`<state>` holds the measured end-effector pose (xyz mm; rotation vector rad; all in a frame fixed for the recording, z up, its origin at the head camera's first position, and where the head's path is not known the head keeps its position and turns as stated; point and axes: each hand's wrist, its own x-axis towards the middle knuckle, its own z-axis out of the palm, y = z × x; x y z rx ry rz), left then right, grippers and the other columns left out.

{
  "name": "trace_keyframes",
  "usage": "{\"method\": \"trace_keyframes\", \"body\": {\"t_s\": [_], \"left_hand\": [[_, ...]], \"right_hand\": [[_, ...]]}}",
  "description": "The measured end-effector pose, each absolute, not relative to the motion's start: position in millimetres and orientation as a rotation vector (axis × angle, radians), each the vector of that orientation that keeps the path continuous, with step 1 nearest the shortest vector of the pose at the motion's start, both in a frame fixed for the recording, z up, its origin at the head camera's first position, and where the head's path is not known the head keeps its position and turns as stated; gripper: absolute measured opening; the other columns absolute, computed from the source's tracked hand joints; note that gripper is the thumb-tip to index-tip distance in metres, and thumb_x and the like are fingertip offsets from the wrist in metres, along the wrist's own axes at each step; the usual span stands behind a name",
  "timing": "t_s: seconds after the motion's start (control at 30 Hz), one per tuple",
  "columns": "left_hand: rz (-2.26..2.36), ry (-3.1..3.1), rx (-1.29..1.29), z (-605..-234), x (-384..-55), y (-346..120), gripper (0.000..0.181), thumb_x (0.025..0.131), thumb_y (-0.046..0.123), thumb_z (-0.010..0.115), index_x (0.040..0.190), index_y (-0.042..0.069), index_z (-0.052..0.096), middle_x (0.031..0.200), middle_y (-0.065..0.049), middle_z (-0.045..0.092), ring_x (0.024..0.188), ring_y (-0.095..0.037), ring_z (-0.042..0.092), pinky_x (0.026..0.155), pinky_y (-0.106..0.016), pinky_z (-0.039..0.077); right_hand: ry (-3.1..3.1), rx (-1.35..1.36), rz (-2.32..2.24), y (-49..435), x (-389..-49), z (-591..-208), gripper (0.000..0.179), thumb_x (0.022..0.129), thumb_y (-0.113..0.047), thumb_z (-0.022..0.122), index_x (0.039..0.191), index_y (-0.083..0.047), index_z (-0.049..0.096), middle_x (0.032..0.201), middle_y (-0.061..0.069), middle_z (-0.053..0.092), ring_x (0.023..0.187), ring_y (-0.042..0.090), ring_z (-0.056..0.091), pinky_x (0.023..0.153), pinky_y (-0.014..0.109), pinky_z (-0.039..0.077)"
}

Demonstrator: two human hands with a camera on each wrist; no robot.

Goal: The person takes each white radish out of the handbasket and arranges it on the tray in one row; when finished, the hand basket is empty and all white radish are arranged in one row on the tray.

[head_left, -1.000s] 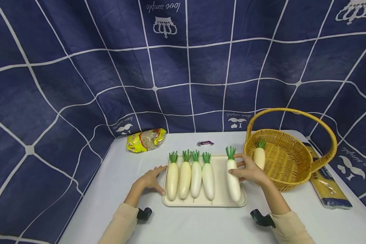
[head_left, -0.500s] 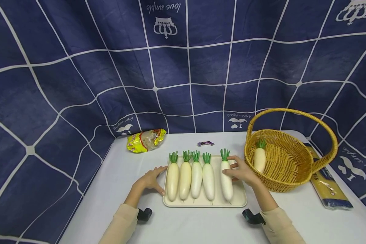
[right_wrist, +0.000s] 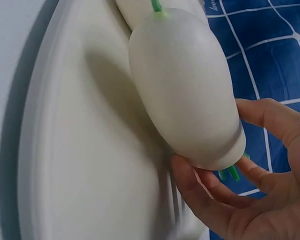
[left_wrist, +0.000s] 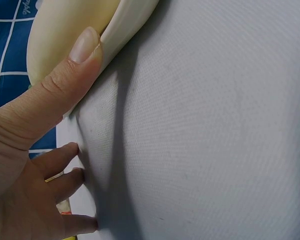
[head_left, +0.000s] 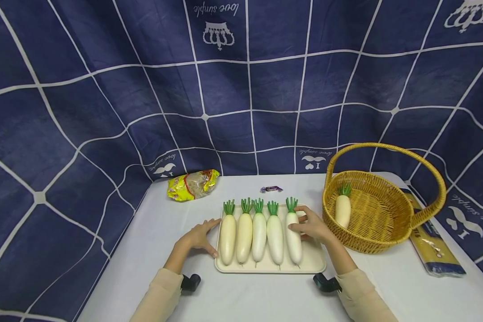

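Several white radishes with green tops lie side by side in a shallow cream tray (head_left: 311, 264). My right hand (head_left: 311, 226) holds the rightmost white radish (head_left: 294, 243) near its upper end, fingers and thumb around its sides. In the right wrist view that white radish (right_wrist: 185, 85) fills the middle, the right hand (right_wrist: 260, 200) curled about its green-topped end. My left hand (head_left: 197, 237) rests with spread fingers at the tray's left edge, beside the leftmost radish (head_left: 227, 239). The left wrist view shows the left thumb (left_wrist: 65, 82) at the tray rim, the other fingertips on the tablecloth.
A wicker basket (head_left: 374, 210) with a tall handle stands right of the tray, one radish (head_left: 342, 210) inside. A gold packet (head_left: 434, 246) lies beside it. Behind the tray are a yellow bag (head_left: 193, 184) and a purple-wrapped candy (head_left: 271, 189). A blue curtain (head_left: 273, 89) hangs behind.
My right hand has moved left with the white radish, bringing it over the tray and close to the other radishes. The left hand has stayed in place.
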<state>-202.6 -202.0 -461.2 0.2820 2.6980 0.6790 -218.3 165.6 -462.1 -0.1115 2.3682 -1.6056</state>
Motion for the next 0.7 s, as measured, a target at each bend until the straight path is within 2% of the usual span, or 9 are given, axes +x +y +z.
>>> {"method": "trace_keyframes", "body": {"t_s": [0.3,0.7], "left_hand": [[0.674,2.697,0.279,-461.5,-202.6,-202.1,0.112,0.048,0.028,0.092,0.144,0.010,0.038,0.148,-0.022,0.032,0.137,-0.044,0.024,0.109,-0.063,0.021],[0.666,2.698,0.275,-460.9,-203.2,-201.4,0.112,0.048,0.028,0.092,0.144,0.010,0.038,0.148,-0.022,0.033,0.137,-0.044,0.024,0.109,-0.063,0.021]], "right_hand": [[2.386,-0.116,-1.585,160.1,-221.8,-464.8,0.066,0.079,-0.012,0.072,0.133,0.001,0.037,0.108,0.028,0.052,0.084,0.028,0.058,0.061,0.041,0.058],[2.401,-0.105,-1.546,157.9,-225.0,-467.1,0.067,0.079,-0.015,0.072,0.134,0.002,0.038,0.105,0.026,0.052,0.082,0.027,0.058,0.060,0.038,0.057]]}}
